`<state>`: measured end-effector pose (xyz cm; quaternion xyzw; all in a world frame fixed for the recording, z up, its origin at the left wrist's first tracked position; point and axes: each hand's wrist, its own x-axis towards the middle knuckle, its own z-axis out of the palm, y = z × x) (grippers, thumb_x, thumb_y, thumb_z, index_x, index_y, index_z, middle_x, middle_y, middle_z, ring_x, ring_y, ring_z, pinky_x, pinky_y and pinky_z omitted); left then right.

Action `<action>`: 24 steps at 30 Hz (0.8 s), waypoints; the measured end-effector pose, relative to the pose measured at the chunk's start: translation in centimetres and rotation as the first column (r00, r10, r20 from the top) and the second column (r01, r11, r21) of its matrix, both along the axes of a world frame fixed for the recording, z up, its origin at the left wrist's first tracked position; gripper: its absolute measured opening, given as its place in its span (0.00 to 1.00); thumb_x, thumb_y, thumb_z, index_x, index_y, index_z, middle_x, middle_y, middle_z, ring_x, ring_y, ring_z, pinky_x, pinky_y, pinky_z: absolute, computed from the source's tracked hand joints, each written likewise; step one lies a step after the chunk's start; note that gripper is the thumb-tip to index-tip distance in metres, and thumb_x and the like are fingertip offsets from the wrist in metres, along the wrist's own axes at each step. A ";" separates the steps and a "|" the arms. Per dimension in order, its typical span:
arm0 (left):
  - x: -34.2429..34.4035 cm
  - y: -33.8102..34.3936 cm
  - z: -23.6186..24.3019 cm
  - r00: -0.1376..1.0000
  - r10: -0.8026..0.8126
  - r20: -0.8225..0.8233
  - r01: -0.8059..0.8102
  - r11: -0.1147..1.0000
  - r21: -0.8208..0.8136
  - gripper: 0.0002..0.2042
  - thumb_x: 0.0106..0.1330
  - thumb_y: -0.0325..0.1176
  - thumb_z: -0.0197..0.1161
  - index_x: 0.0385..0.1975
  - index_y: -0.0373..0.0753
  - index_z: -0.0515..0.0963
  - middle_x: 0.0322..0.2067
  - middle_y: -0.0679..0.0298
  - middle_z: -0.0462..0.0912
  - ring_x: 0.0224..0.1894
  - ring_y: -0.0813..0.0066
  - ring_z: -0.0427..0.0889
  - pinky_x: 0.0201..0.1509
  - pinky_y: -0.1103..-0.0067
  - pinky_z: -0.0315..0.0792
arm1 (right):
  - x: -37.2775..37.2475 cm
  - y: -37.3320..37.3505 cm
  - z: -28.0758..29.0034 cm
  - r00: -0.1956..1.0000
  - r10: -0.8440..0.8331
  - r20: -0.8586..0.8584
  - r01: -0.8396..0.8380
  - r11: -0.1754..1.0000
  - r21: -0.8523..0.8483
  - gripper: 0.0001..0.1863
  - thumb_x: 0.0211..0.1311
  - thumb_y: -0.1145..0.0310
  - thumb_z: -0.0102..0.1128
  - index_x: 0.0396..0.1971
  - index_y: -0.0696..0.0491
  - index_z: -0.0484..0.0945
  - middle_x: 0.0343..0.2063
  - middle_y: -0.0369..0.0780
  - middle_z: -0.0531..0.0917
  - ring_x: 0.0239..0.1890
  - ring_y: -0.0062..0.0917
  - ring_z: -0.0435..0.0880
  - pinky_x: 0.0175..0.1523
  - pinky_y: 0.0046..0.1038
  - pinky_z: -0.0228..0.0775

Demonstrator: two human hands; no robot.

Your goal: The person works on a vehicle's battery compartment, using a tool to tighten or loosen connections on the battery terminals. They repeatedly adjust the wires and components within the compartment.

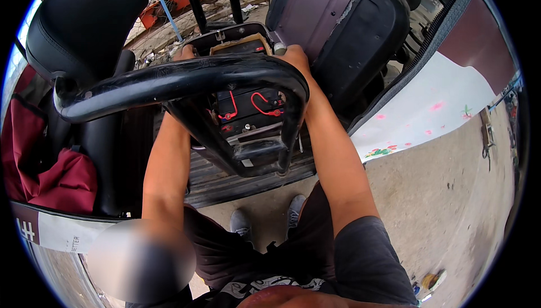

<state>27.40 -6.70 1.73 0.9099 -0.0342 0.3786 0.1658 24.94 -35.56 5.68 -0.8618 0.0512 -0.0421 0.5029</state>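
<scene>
Both my arms reach forward, one on each side of a thick black tubular rail. Beyond it stands an open grey battery box with black batteries inside. Red cables link the battery terminals. My left hand is closed on the box's left edge, partly hidden behind the rail. My right hand holds the right edge, beside a small pale round part; its fingertips are mostly out of sight. A raised seat with a purple-grey underside leans back to the right of the box.
A black padded backrest and a maroon cloth are on the left. The ribbed floor of the vehicle lies below the rail. A flowered white panel hangs at the right. My shoes are on the ground.
</scene>
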 end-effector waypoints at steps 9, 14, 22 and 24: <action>2.2 -3.8 2.9 0.803 -0.589 0.090 0.116 0.006 -0.993 0.13 0.65 0.20 0.52 0.48 0.27 0.75 0.34 0.61 0.76 0.31 0.74 0.73 0.36 0.77 0.73 | -0.1 -0.1 -0.2 1.000 -0.020 0.016 0.020 1.000 0.024 0.22 0.50 0.67 0.67 0.42 0.68 0.80 0.44 0.62 0.83 0.52 0.53 0.82 0.55 0.40 0.75; 1.1 -7.6 4.7 0.661 -0.749 0.037 0.198 0.127 -0.972 0.14 0.65 0.16 0.49 0.50 0.24 0.73 0.38 0.55 0.79 0.30 0.74 0.73 0.35 0.78 0.74 | 0.2 0.6 -0.1 1.000 -0.015 0.024 0.015 1.000 -0.001 0.22 0.49 0.66 0.67 0.40 0.68 0.81 0.42 0.62 0.84 0.51 0.52 0.83 0.54 0.41 0.76; 0.7 -11.5 3.0 0.660 -0.750 -0.040 0.225 0.248 -0.942 0.11 0.72 0.25 0.58 0.49 0.25 0.76 0.36 0.55 0.85 0.30 0.78 0.79 0.33 0.80 0.76 | 2.9 -0.5 -2.9 0.996 0.041 0.075 -0.046 0.997 0.065 0.22 0.46 0.66 0.68 0.36 0.71 0.81 0.37 0.62 0.85 0.47 0.50 0.86 0.50 0.39 0.77; 0.2 -10.9 2.7 0.646 -0.760 -0.073 0.212 0.270 -0.939 0.11 0.73 0.29 0.60 0.47 0.26 0.78 0.34 0.57 0.85 0.30 0.79 0.80 0.34 0.81 0.76 | 2.4 -0.3 -2.4 0.997 0.061 0.050 -0.066 0.991 0.112 0.23 0.46 0.65 0.69 0.36 0.71 0.81 0.36 0.62 0.85 0.46 0.48 0.87 0.49 0.39 0.77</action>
